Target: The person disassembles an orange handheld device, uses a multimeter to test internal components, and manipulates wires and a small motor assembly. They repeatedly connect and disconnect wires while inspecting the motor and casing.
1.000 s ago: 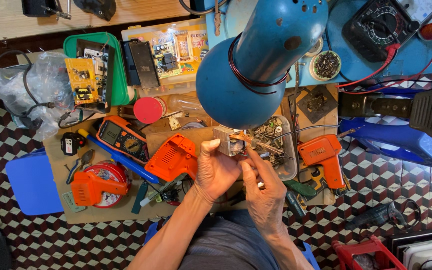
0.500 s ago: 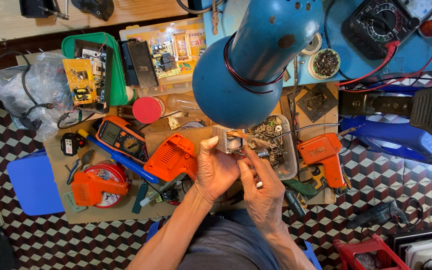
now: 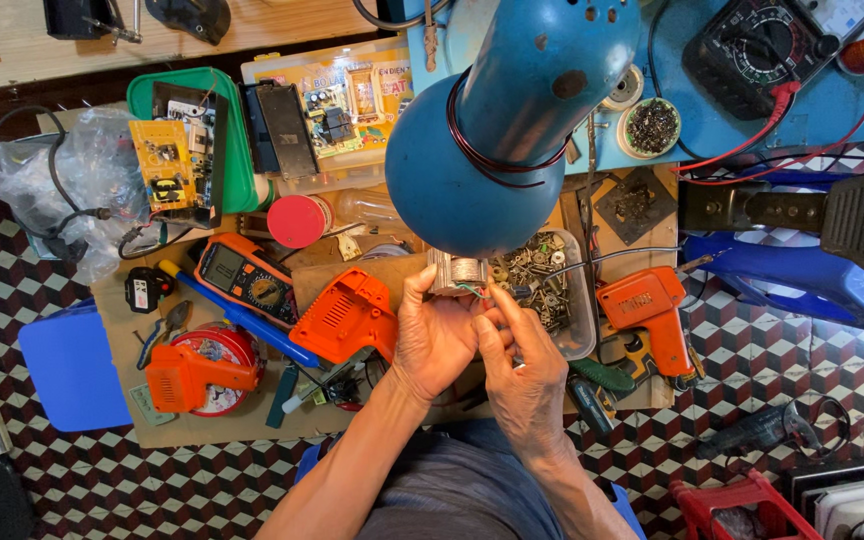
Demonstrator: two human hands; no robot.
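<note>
A small grey metal motor core with copper-coloured windings sits at the centre of the frame, just under the rim of the big blue dome-shaped lamp shade. The left hand has its grip clenched around the core from below, thumb up along its left side. The right hand is just beside it; its fingertips pinch thin coloured wires that come off the core's right end, so this grip is closed on the wires.

Just right of the core stands a clear plastic tub full of screws and small metal parts, touching the right hand's fingers. Left of the left hand lies an orange ribbed plastic housing half on the brown cardboard-covered tabletop. Further left lie an orange and grey handheld multimeter, a blue-handled screwdriver with a yellow tip and an orange tool body resting on a red round tin.

Right of the tub lies an orange pistol-shaped soldering gun. In the upper left of the frame a green plastic tray holds a yellow circuit board. A red round lid lies below the tray. In the upper right a black analogue meter with red leads rests on a blue surface.
</note>
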